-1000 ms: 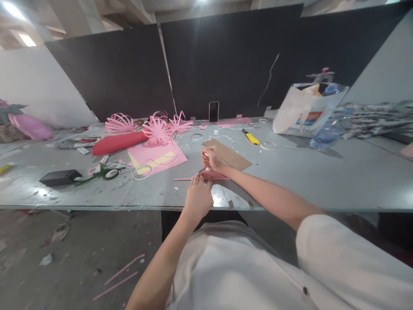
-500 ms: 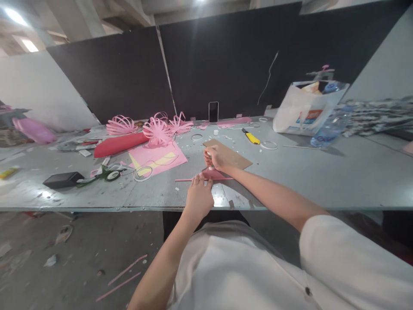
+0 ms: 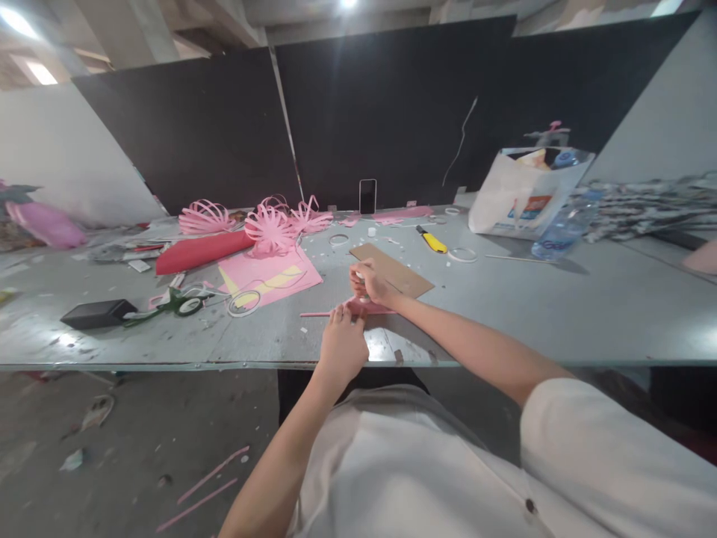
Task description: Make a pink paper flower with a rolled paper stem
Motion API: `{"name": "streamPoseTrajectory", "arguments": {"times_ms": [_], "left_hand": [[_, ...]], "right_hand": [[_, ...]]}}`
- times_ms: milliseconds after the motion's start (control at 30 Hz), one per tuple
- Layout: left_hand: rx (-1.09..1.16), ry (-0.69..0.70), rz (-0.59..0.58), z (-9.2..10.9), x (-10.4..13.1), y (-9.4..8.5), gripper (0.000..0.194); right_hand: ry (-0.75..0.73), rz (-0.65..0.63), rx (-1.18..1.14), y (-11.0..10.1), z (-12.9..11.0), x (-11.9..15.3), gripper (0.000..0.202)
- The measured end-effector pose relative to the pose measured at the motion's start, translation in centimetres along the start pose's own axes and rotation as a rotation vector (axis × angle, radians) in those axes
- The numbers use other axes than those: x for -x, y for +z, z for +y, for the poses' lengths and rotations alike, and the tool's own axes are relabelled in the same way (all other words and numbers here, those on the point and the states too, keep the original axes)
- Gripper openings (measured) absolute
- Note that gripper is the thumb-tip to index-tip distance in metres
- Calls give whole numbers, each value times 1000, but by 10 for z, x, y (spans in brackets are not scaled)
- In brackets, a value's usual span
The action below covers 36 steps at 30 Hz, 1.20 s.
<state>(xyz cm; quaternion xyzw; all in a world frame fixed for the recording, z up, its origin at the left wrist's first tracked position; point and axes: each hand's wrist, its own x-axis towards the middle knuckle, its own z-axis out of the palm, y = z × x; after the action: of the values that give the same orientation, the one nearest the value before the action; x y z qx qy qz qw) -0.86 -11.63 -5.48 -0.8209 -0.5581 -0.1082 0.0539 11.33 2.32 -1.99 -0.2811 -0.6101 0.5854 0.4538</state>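
Hands busy on a pink paper piece (image 3: 374, 306) near the front edge of the grey table (image 3: 560, 314)

Left hand (image 3: 343, 345) lies palm down, fingers stretched flat, tips pressing the paper's near end where a thin pink strip (image 3: 314, 314) sticks out leftward. Right hand (image 3: 367, 282) is curled shut around something small and white held over the paper; can't make out what it is. Brown cardboard (image 3: 399, 270) sits just behind, pink sheet (image 3: 269, 275) off to the left, yellow utility knife (image 3: 430, 240) further back.
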Motion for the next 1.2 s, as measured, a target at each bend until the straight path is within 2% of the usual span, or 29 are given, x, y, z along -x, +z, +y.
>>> {"name": "streamPoseTrajectory", "arguments": {"times_ms": [267, 467, 600, 767, 933, 1067, 1200], "left_hand": [[5, -4, 1, 0, 1, 0, 60], [15, 16, 57, -2, 1, 4, 61], [3, 7, 51, -2, 1, 7, 59], [4, 16, 46, -2, 0, 6, 61], [-5, -11, 34, -1, 1, 5, 58], [-12, -14, 29, -1, 2, 4, 57], [4, -11, 23, 0, 3, 2, 60]], "right_hand": [[4, 40, 13, 4, -3, -4, 51], [33, 21, 12, 9, -2, 2, 51], [24, 37, 4, 3, -3, 2, 55], [40, 0, 0, 0, -3, 10, 48], [-10, 42, -21, -4, -6, 7, 47], [-103, 121, -60, -18, -28, 1, 48], [-246, 194, -86, -35, -70, -2, 47]]}}
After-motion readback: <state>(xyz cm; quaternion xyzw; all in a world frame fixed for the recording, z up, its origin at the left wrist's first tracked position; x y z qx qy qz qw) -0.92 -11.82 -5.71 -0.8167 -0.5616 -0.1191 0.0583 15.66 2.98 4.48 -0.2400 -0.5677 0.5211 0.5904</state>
